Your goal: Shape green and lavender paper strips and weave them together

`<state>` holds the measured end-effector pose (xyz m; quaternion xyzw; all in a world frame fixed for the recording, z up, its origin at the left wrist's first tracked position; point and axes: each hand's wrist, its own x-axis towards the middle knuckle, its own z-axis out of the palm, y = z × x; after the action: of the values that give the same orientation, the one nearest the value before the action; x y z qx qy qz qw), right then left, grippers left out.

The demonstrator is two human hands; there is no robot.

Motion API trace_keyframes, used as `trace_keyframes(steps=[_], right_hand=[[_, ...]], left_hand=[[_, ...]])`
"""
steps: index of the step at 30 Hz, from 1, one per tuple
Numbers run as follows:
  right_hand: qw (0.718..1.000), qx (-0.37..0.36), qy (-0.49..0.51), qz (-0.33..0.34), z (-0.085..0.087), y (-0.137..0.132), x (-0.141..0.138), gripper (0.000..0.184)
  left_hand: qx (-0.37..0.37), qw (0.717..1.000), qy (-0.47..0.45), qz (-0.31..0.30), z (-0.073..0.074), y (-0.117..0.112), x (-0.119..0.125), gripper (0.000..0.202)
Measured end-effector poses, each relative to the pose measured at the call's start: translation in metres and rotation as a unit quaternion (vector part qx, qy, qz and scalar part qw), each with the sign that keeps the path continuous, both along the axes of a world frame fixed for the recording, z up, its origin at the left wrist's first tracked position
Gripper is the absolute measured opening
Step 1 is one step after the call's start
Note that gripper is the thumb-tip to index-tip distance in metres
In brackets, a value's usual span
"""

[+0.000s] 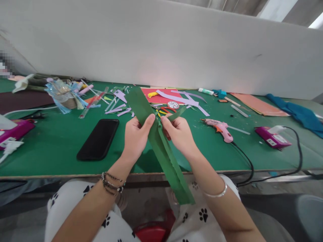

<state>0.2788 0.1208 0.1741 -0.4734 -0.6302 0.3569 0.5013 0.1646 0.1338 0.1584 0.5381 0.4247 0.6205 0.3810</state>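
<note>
A long green paper strip [174, 171] slants from above the table down over my lap, with a ragged, folded edge along its right side. Pinched between thumb and fingers, its middle is in my left hand [136, 134]. My right hand [179, 132] is closed on the strip's right edge, where a narrow green piece sticks out above the fingers. Beneath the right fingers shows a reddish patch that I cannot make out. Just beyond the hands lie red-handled and yellow-handled tools [168, 109], partly hidden by the paper.
Left of my hands lies a black phone [98, 139]. A pink glue gun [220, 128] rests at right, its cord running to a purple power strip [272, 137]. Lilac paper scraps [118, 95], red paper [164, 97] and a bundle with blue fringe [63, 94] are at the back.
</note>
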Motion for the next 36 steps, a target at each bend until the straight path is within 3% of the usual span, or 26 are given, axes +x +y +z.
trace_keyframes(steps=[2,8,13,17,22,25,30,36], right_hand=[[1.0,-0.005,0.004,-0.008,0.0013,0.0002,-0.0001,0.042],[0.998,0.01,0.054,-0.042,0.0005,0.0028,0.0015,0.047],[0.996,0.076,-0.016,-0.051,-0.0002,0.0001,0.0005,0.036],[0.996,0.073,-0.039,-0.044,-0.0011,-0.0009,-0.0004,0.031],[0.975,0.152,-0.091,-0.131,-0.001,-0.0037,-0.0007,0.02],[0.955,0.194,-0.163,-0.152,-0.0011,-0.0049,-0.0012,0.025],[0.949,0.176,-0.217,-0.146,-0.0022,-0.0012,0.0,0.029],[0.985,0.114,-0.101,-0.078,-0.0014,0.0014,0.0017,0.031]], left_hand=[[0.002,1.0,0.007,-0.014,0.0007,-0.0002,-0.0011,0.023],[-0.05,0.985,0.066,-0.154,0.0011,0.0005,0.0012,0.028],[0.025,0.991,0.096,-0.091,0.0019,0.0009,0.0014,0.025],[0.056,0.989,0.136,-0.036,-0.0001,-0.0008,0.0009,0.034],[0.087,0.985,0.148,0.0,-0.0022,-0.0025,0.0023,0.037],[0.089,0.985,0.148,0.001,-0.0031,-0.0018,0.0029,0.032],[0.099,0.984,0.149,0.006,-0.0063,0.0,0.0035,0.034],[0.051,0.99,0.133,-0.013,-0.0051,0.0024,0.0021,0.028]])
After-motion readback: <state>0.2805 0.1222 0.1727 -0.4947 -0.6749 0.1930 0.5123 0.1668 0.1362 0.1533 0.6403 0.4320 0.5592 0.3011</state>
